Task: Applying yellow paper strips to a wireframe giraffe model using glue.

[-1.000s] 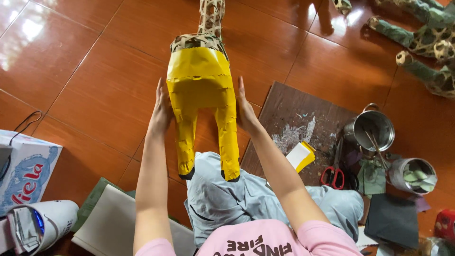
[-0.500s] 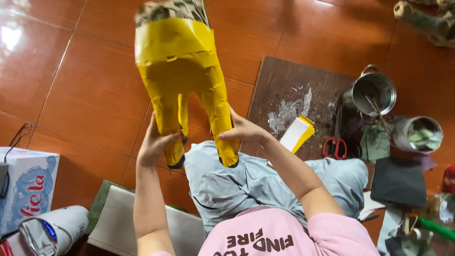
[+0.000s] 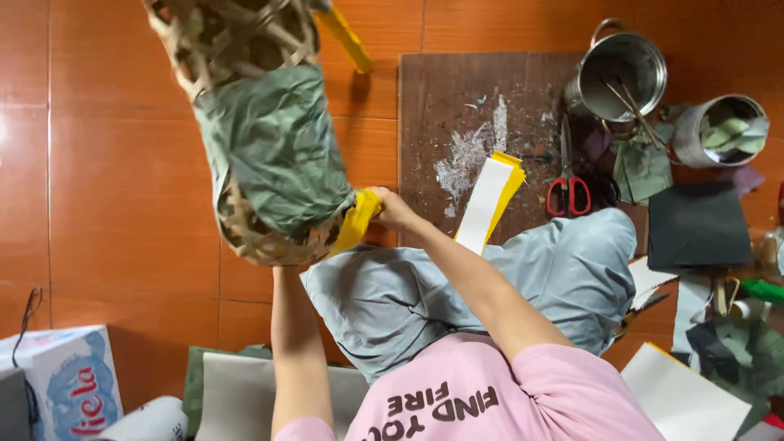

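Observation:
A large woven bamboo animal figure point(image 3: 269, 155), partly covered in crumpled green paper, is tipped up close to the camera. Yellow paper covers its legs point(image 3: 358, 219). My right hand point(image 3: 394, 209) grips the tip of one yellow leg at the figure's lower right. My left forearm point(image 3: 290, 327) rises to the underside of the figure, where the hand is hidden behind the woven end and holds it up. I sit on the floor in grey trousers point(image 3: 490, 286).
A brown board point(image 3: 457, 106) smeared with white glue lies ahead, with yellow-and-white paper strips point(image 3: 490, 196) and red-handled scissors point(image 3: 569, 184). Beyond them stand a metal pot point(image 3: 621, 69) and a tin of scraps point(image 3: 723, 131). Dark sheets, white paper and a printed box point(image 3: 69, 380) surround me.
The figure has swung up and tilted toward the camera, showing its open woven end and green paper instead of the yellow front. My hands moved from its flanks to its legs.

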